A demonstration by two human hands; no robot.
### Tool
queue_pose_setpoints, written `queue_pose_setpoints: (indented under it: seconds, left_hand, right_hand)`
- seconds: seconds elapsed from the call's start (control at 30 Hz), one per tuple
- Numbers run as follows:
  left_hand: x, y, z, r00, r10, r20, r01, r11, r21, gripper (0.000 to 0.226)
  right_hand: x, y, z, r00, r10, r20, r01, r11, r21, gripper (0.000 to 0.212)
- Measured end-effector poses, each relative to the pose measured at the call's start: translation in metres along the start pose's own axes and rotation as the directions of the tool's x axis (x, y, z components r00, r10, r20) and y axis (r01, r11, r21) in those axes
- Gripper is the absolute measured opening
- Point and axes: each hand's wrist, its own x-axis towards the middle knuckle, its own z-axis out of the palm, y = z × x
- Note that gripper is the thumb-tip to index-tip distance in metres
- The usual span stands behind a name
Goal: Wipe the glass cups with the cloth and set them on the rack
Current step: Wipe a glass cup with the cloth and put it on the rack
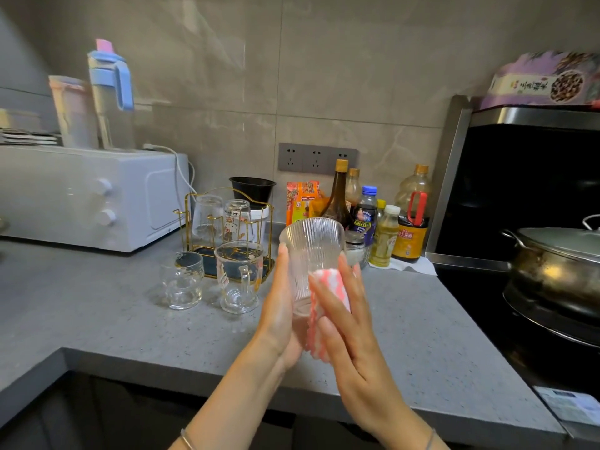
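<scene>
- In the middle of the frame, above the front of the counter [113, 319], the ribbed cup [313, 251] is hanging upright in the air between both hands.
- The left hand [279, 306] is lying along the cup's left wall with its fingers straight. Its grip is staying open, pressing rather than clasping.
- The right hand [349, 323] is curving round the right wall. Its grip is closing on the pink-and-white cloth [328, 285] and pinning it to the glass.
- The cup is looking thin, stiff and breakable, and probably light. The ribs are likely helping against slipping, so holding low on the wall near the thick base seems safest.
- At middle left, the gold wire rack [191, 219] is carrying upturned cups [207, 217]. A small glass [181, 282] and a handled mug [238, 277] are waiting on the counter just in front of it.
</scene>
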Motion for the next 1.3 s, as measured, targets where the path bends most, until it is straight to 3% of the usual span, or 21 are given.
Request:
queue_pose_setpoints:
  seconds: [0.1,0.37,0.6,0.8,1.07,1.3]
  left_hand:
    - [-0.004,0.001,0.001,0.997,0.008,0.070,-0.011,0.999,0.041,0.061]
    - [-0.011,-0.007,0.004,0.997,-0.041,0.066,0.038,0.998,0.054,0.054]
    - [-0.010,-0.004,0.002,0.997,-0.040,0.060,0.043,0.998,-0.053,0.053]
    - [-0.004,0.001,-0.003,0.993,-0.105,0.056,0.112,0.986,-0.126,0.070]
    - [-0.009,-0.001,0.002,0.993,-0.050,0.109,0.057,0.996,-0.061,0.049]
    - [-0.012,-0.003,0.004,0.991,-0.024,0.133,0.031,0.998,-0.051,0.050]
  right_hand:
    - [0.012,-0.004,-0.003,1.000,-0.002,0.024,0.003,0.999,-0.050,0.044]
    - [0.055,-0.001,-0.026,0.990,0.114,-0.088,-0.115,0.993,-0.003,0.043]
    - [0.031,-0.001,-0.012,0.999,0.020,-0.046,-0.019,1.000,0.020,0.044]
    - [-0.006,-0.004,0.003,0.999,-0.028,0.028,0.027,0.999,0.017,0.044]
    - [0.027,-0.010,-0.013,0.997,-0.035,-0.067,0.030,0.997,-0.074,0.045]
    - [0.051,-0.012,-0.031,0.992,0.021,-0.123,-0.028,0.998,-0.055,0.045]
